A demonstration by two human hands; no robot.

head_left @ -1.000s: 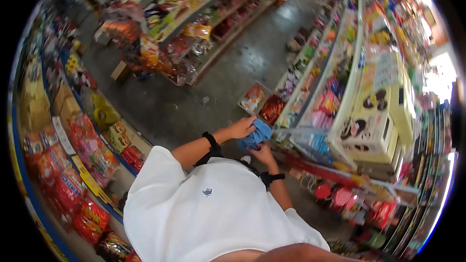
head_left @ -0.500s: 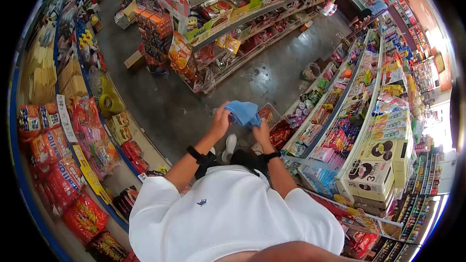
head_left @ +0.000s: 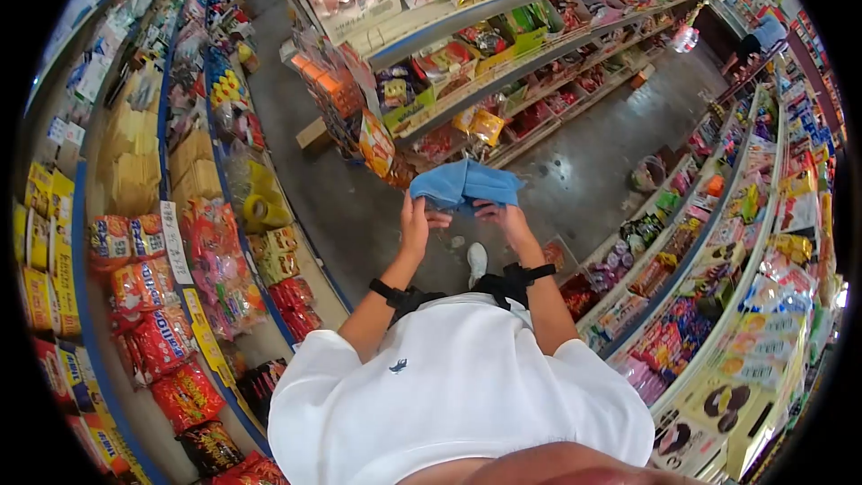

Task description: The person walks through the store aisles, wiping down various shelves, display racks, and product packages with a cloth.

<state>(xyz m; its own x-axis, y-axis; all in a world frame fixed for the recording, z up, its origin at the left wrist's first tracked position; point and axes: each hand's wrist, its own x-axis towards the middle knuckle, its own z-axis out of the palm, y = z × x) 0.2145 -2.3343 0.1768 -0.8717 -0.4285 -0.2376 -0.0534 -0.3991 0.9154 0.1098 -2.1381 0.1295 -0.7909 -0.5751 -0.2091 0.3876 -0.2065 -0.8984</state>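
A blue cloth (head_left: 465, 183), folded and bunched, stretches between my two hands above the aisle floor. My left hand (head_left: 417, 220) grips its left end, with the thumb and fingers partly under the fabric. At the right end, my right hand (head_left: 505, 218) pinches the cloth from below. Some fingertips are hidden beneath it. Both wrists carry black bands, and the cloth touches no shelf that I can make out.
Snack shelves (head_left: 503, 72) stand ahead, with an orange-box rack (head_left: 332, 85) at their near end. Packed shelves line my left (head_left: 153, 341) and right (head_left: 709, 287). A cardboard box (head_left: 314, 136) rests on the floor (head_left: 575, 157). A person (head_left: 763, 36) is at the far right.
My hands have lifted the blue cloth higher and spread it wider, from a bunched shape to a longer one. The view has shifted, showing more of the left shelves.
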